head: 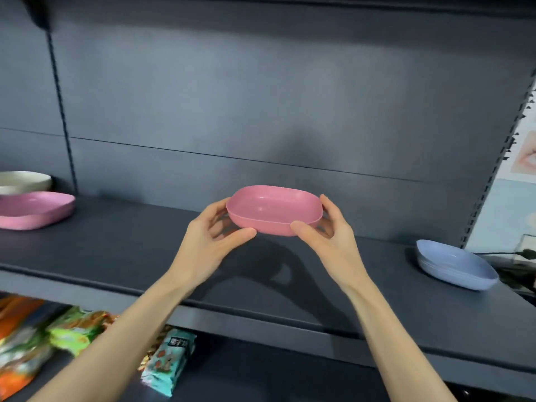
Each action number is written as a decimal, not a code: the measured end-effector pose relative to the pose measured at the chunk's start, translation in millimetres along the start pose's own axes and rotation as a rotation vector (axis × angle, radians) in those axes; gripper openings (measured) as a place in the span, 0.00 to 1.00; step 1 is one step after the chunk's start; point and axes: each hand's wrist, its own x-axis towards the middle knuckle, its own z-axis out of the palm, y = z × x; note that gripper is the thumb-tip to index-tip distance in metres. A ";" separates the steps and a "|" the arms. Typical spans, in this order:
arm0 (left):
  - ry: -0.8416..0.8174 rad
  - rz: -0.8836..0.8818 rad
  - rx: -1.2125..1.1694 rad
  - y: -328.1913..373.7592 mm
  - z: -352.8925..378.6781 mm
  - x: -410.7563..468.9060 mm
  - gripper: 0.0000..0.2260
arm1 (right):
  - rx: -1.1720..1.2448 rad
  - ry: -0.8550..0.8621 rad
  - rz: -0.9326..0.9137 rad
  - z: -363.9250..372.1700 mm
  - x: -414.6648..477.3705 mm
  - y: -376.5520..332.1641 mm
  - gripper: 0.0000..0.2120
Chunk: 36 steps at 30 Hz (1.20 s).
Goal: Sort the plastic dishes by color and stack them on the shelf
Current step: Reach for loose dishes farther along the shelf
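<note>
Step in hand: sorting held pink dish (274, 208), hovering above mid-shelf (145, 250), clear of surface. Left hand (208, 242) and right hand (327, 236) each clamped on opposite end, thumbs on near wall. Next move probably called for carry to left end, nesting onto second pink dish (34, 210). Blue stack (455, 264) sat near right end.

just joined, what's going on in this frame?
A person holds a pink dish off the shelf, above its middle. The left hand and right hand grip its opposite ends. A second pink dish sits at the shelf's left end with a cream dish right by it. Stacked blue dishes sit at the right end. Snack packets lie on the level below.
</note>
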 end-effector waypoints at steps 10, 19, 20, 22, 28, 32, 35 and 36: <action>0.170 -0.020 0.082 12.7 -204.9 -35.3 0.24 | 0.086 -0.143 -0.055 204.3 0.2 -25.3 0.42; 0.171 -0.057 0.127 0.9 -356.7 -39.7 0.21 | 0.075 -0.197 -0.068 353.8 5.7 -35.3 0.34; 0.177 -0.060 0.134 -1.2 -367.1 -35.5 0.21 | 0.074 -0.197 -0.072 364.2 9.2 -36.1 0.33; 0.194 -0.055 0.144 -7.6 -386.3 -25.1 0.22 | 0.071 -0.193 -0.076 383.7 18.8 -35.0 0.30; 0.194 -0.063 0.169 -41.9 -437.5 14.4 0.25 | -0.026 -0.179 -0.070 433.0 59.9 -10.8 0.28; 0.181 -0.097 0.193 -73.1 -469.6 41.3 0.25 | -0.054 -0.224 -0.032 464.6 89.0 9.3 0.28; 0.149 -0.129 0.225 -93.1 -489.9 58.5 0.24 | -0.078 -0.261 0.002 484.5 106.6 22.0 0.29; 0.142 -0.136 0.234 -100.5 -496.3 63.7 0.24 | -0.088 -0.268 0.004 489.9 112.0 25.4 0.29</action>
